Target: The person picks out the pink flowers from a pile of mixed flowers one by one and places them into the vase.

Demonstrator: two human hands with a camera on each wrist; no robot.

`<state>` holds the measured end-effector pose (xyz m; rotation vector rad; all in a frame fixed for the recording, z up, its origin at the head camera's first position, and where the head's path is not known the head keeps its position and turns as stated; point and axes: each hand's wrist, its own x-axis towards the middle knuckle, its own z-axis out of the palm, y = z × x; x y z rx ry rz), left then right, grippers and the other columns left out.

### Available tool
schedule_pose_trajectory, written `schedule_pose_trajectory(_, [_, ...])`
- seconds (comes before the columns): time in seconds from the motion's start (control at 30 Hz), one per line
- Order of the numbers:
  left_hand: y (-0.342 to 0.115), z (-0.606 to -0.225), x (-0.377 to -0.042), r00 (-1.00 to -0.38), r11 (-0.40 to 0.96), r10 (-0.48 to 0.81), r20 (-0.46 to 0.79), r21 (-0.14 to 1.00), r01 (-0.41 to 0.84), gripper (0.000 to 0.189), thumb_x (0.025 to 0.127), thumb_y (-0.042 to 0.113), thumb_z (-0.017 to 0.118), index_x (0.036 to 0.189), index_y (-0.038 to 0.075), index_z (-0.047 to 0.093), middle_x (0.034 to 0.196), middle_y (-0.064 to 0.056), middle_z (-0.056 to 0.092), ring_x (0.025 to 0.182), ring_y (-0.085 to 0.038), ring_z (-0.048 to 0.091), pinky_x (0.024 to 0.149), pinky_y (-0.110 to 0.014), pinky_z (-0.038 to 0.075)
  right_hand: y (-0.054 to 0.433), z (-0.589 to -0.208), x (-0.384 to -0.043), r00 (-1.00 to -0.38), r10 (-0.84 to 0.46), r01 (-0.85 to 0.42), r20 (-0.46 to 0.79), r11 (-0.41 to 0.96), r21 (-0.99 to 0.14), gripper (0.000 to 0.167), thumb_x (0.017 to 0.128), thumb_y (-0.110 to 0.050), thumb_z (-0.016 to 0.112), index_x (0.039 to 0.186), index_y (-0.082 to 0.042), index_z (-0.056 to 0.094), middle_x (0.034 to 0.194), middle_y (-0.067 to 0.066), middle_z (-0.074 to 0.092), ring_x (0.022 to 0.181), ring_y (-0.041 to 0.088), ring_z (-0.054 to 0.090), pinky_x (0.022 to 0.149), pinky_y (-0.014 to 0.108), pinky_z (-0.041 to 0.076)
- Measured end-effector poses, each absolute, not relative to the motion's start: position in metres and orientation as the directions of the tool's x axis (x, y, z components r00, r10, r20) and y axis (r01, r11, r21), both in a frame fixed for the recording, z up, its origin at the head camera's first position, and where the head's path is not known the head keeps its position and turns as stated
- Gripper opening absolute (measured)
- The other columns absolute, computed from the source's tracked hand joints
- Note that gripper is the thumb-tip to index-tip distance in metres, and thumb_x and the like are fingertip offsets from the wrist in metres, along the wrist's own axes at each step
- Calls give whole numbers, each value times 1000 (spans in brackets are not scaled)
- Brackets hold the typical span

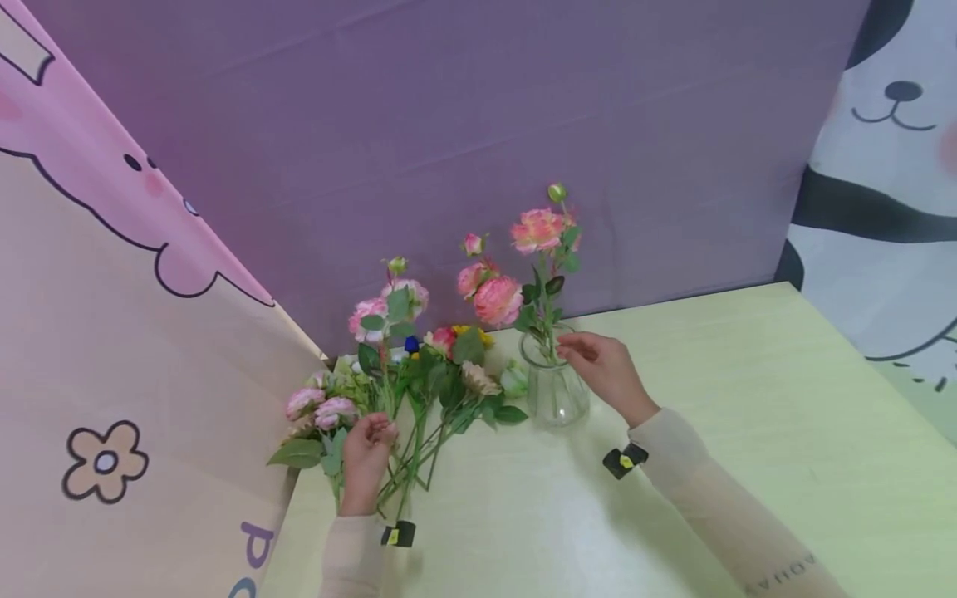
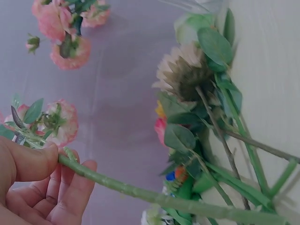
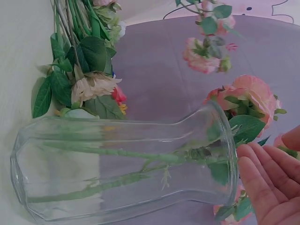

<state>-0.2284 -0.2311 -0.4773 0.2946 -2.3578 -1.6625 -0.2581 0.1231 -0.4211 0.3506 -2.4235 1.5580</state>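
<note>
My left hand [image 1: 366,453] pinches the green stem [image 2: 140,193] of a pink-and-white artificial flower [image 1: 370,319] between thumb and fingers. That stem is held above the table, its blooms upward. To the right, a clear glass vase [image 1: 557,397] stands upright with two green stems [image 3: 108,152] inside it. Those stems carry pink-orange blooms [image 1: 499,301] and buds above the rim. My right hand [image 1: 604,370] is at the vase's rim, its fingers fairly straight and the thumb apart in the right wrist view. Whether the fingertips touch the glass I cannot tell.
Several more artificial flowers lie on the pale table [image 1: 710,399], among them a beige bloom [image 1: 478,379], a red-pink one [image 1: 441,340] and leafy stems. Pink-lilac blooms [image 1: 336,412] lie at the left edge. A purple cloth backdrop [image 1: 449,124] rises behind.
</note>
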Motion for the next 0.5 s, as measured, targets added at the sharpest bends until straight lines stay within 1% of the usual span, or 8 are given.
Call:
schedule_pose_trajectory(0.13, [-225,-470,-226,-948,301,-310,73,953,-25,17,89,-2,59,105,-8,56,93,-13,60,71,-5,56,59,-17,48,125,-426,-254,-939,-61,-335,338,376,-864,25,94,-13,57,112,3,64,104,16,69,94,30,66,84,40,53])
schedule_pose_trajectory(0.23, [-220,-465,-224,-947,282,-311,79,959,-13,18,89,-3,59,105,-8,55,94,-15,61,71,-5,57,60,-17,49,127,-428,-250,-944,-61,-326,325,333,-885,25,94,-14,57,112,3,63,104,16,69,94,29,66,83,32,54])
schedule_pose_trajectory(0.33, [-215,-461,-222,-947,275,-309,87,961,-1,19,88,-5,59,106,-9,55,97,-19,62,72,-3,57,61,-17,50,127,-428,-246,-953,-63,-302,295,238,-923,26,94,-12,58,113,5,62,104,20,68,94,31,65,80,26,54])
schedule_pose_trajectory(0.43, [-210,-458,-220,-946,273,-309,102,962,15,20,87,-5,60,106,-10,56,98,-19,62,72,-1,56,62,-16,50,127,-428,-241,-962,-75,-272,263,166,-948,27,93,-11,58,113,7,61,104,23,67,94,31,65,78,24,54])
schedule_pose_trajectory(0.5, [-206,-456,-218,-943,266,-308,130,963,46,20,86,-6,61,104,-11,55,96,-19,62,71,-1,55,61,-15,49,125,-430,-239,-966,-86,-254,243,153,-955,27,94,-10,58,114,8,60,105,23,66,94,29,65,79,25,54])
